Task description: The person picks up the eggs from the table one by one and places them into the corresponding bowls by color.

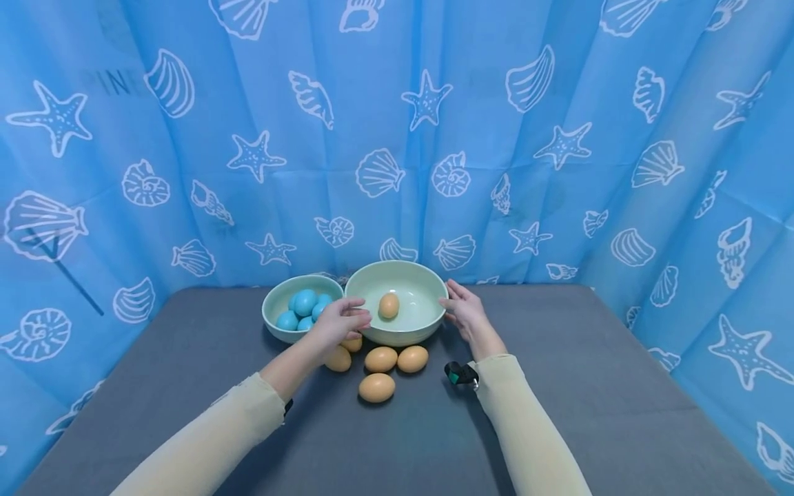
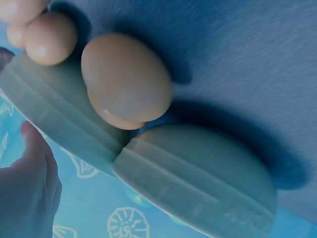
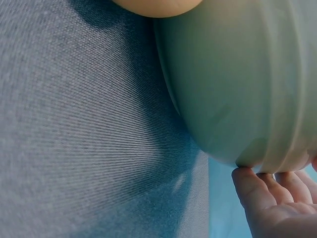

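A large pale green bowl (image 1: pixel 403 337) holds one brown egg (image 1: pixel 389 305). My right hand (image 1: pixel 469 313) grips the bowl's right side, thumb at the rim and fingers against the outer wall; in the right wrist view, its fingertips (image 3: pixel 243 174) meet the ribbed wall. At the bowl's left rim is my left hand (image 1: pixel 340 322), its fingers extended and nothing seen in its grasp. The left wrist view shows that hand's thumb (image 2: pixel 33 136) beside the rim. Several brown eggs (image 1: pixel 376 388) lie on the table before the bowl, some partly hidden by the left hand.
A smaller green bowl (image 1: pixel 273 329) with several blue eggs (image 1: pixel 304 302) stands close to the large bowl's left side. Grey cloth covers the table (image 1: pixel 558 386). Behind it hangs a blue shell-patterned curtain (image 1: pixel 397 124). A black strap (image 1: pixel 460 373) hangs at the right wrist.
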Demonstrator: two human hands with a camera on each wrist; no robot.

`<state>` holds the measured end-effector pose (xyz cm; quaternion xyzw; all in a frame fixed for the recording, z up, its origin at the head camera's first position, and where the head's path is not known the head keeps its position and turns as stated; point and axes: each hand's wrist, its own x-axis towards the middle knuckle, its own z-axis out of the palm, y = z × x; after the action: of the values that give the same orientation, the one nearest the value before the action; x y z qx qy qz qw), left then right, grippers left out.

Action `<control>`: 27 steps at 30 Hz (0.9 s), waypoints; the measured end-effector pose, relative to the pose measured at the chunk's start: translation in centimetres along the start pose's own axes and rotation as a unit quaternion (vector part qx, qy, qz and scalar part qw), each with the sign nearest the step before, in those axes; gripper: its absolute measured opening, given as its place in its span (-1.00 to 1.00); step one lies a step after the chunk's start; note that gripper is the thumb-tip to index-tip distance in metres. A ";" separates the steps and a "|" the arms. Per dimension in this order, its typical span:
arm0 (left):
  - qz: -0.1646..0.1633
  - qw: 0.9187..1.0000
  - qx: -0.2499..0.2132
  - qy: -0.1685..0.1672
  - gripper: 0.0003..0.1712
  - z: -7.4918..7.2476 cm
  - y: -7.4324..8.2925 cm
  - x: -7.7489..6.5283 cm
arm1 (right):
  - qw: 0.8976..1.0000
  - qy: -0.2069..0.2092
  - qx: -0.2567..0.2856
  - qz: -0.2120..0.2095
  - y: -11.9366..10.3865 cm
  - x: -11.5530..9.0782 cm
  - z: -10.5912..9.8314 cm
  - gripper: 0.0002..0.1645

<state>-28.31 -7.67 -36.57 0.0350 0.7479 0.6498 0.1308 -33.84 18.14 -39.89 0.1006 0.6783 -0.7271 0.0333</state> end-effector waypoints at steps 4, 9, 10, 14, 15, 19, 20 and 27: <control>0.000 1.000 0.013 -0.016 -0.46 -0.4 -0.5 -1.3 | 1.000 0.002 -0.002 0.001 -0.1 0.1 0.0 -0.26; -0.008 0.998 0.041 -0.036 -0.46 -0.7 -1.0 -2.7 | 1.000 0.004 -0.007 0.003 -0.1 0.0 0.1 -0.25; -0.011 0.998 0.044 -0.041 -0.47 -0.7 -1.2 -3.0 | 1.000 0.004 -0.007 0.003 -0.1 0.0 0.1 -0.25; -0.009 0.996 0.061 -0.062 -0.47 -0.8 -1.9 -3.9 | 1.000 0.004 -0.005 0.003 -0.1 0.0 0.1 -0.25; -0.010 0.996 0.064 -0.065 -0.47 -0.9 -2.1 -4.1 | 1.000 0.005 -0.004 0.004 0.0 0.0 0.1 -0.25; -0.013 0.994 0.077 -0.080 -0.44 -1.0 -3.0 -4.8 | 1.000 0.005 -0.003 0.006 0.0 0.1 0.1 -0.25; -0.015 0.993 0.079 -0.083 -0.44 -1.1 -3.1 -4.9 | 1.000 0.003 -0.002 0.006 0.0 0.1 0.1 -0.25; -0.024 0.991 0.101 -0.082 -0.42 -0.9 -4.0 -5.6 | 1.000 0.002 -0.003 0.006 -0.1 0.0 0.1 -0.25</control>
<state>-22.61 -10.36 -39.51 0.0832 0.7970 0.5625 0.2037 -33.89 18.07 -39.81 0.1060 0.6797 -0.7248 0.0364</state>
